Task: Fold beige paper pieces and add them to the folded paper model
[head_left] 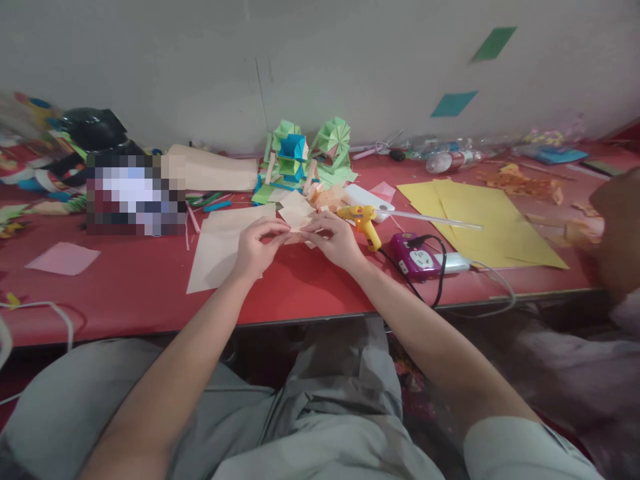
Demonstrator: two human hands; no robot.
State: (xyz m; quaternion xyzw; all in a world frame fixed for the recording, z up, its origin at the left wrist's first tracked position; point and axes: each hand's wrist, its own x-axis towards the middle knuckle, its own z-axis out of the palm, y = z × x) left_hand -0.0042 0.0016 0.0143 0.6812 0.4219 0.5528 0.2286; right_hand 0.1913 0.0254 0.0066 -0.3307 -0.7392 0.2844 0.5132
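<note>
Between my fingertips, just above the red table (300,293), is a small piece of pale paper (296,235). My left hand (261,245) pinches its left side and my right hand (333,239) pinches its right side. A large cream sheet (215,257) lies partly under my left hand. Pale paper squares (296,211) and a peach paper piece (327,197) sit just beyond my fingers. Right beside my right hand is a yellow glue gun (367,227) with a long clear stick in its back.
A green and blue folded-paper model (293,157) stands near the wall. A purple power socket (417,257) with cables and yellow sheets (490,220) lie to the right. Plastic bottles (453,160) lie behind. Another person's arm (620,227) is at the right edge.
</note>
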